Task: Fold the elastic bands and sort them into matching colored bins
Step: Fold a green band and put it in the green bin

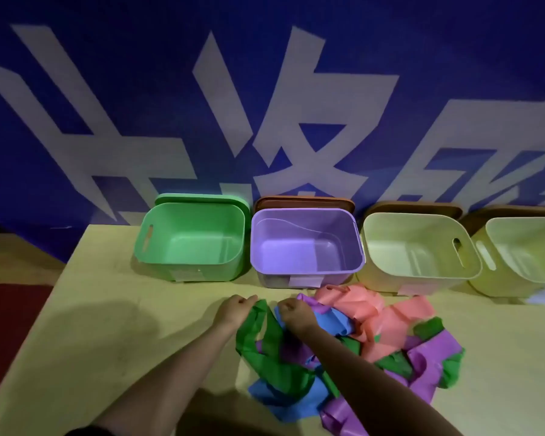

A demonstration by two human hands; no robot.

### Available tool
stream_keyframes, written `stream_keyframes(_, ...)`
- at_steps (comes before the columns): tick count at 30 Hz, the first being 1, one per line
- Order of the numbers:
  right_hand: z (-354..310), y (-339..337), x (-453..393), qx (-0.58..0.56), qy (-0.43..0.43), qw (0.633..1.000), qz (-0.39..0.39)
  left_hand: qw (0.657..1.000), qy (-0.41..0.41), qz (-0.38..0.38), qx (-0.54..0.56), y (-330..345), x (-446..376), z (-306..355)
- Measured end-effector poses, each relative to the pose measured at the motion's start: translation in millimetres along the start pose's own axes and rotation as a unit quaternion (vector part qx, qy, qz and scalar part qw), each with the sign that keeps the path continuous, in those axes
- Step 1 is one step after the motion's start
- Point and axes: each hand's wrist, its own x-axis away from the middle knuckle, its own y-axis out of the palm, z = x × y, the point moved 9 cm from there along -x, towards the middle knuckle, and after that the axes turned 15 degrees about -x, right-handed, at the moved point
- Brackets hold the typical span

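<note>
Behind the table (107, 309) we see a blue banner (107, 89) with large pale characters, cut off by the frame so we cannot read them. Small pale labels sit on the front walls of the bins, their print too blurred to make out. We count four open bins in a row at the table's far edge: a green bin (158, 247), a purple bin (356, 247), a pale yellow bin (372, 247), and a second yellowish bin (497, 278) cut off at the right edge. A lid leans behind each: one green, three brownish. The elastic bands lie in a tangled pile just in front of the purple and yellow bins; overlap hides how many there are, but we see green, blue, purple and salmon-pink. Our left hand (236, 308) and right hand (294, 311) both have fingers curled, pinching the top edge of one green band (265, 357), which hangs down over the heap.
</note>
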Motion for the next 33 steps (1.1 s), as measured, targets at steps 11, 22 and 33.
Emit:
stream_keyframes(11, 0, 13, 9, 0.022, -0.013, 0.999, -0.044, 0.999, 0.031, 0.01, 0.014, 0, -4, 0)
stream_keyframes(22, -52, -45, 57, -0.272, -0.073, 0.959, -0.014, 0.954, 0.069, 0.023, 0.291, -37, 79, 44)
stream_keyframes(33, -123, -139, 111, -0.336, -0.15, 0.928, -0.049, 0.911, 0.221, -0.03, 0.348, -64, 186, 123)
